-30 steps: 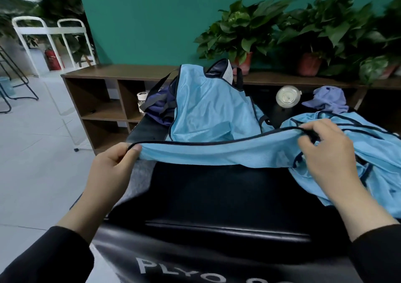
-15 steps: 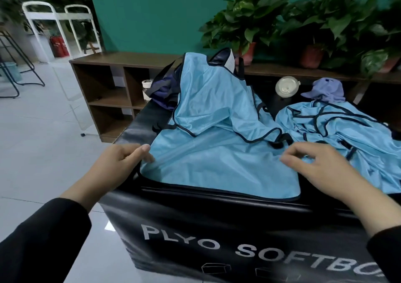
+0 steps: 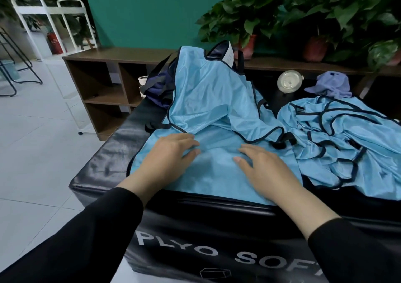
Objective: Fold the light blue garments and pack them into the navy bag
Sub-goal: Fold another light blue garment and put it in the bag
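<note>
From the head view, the navy bag point(image 3: 159, 92) is mostly hidden. Only a dark bit of it peeks out at the back left, behind a light blue garment point(image 3: 208, 100) that is draped over it and stands up tall. A white tag point(image 3: 229, 54) sticks out at the top of that garment. The pile of light blue garments point(image 3: 338, 135) on the right is cut off by the edge of the picture, and it is too crumpled to count the pieces. The words on the front of the black worktop point(image 3: 112, 152) are cut off too, so only "PLYO SOF" can be read.

The left hand point(image 3: 167, 159) lies flat on the spread-out bottom part of the garment. Its fingers point(image 3: 191, 145) are straight and a little apart, and they press on the cloth. The right hand point(image 3: 264, 167) lies flat just beside it on the same cloth. Its fingers point(image 3: 246, 150) are straight too, pointing toward the left hand. Neither hand grips anything. The two hands are near each other but do not touch. Both arms wear black sleeves point(image 3: 86, 239).

Behind the pile sits a purple cap point(image 3: 332, 85), and next to it a black bottle with a clear lid point(image 3: 289, 82). The bottle's lower part is hidden by the blue cloth. A brown shelf point(image 3: 102, 76) runs along the green wall point(image 3: 141, 11), with potted plants point(image 3: 243, 16) on top. A white rack point(image 3: 47, 22) stands far off at the left on the tiled floor point(image 3: 32, 131)
</note>
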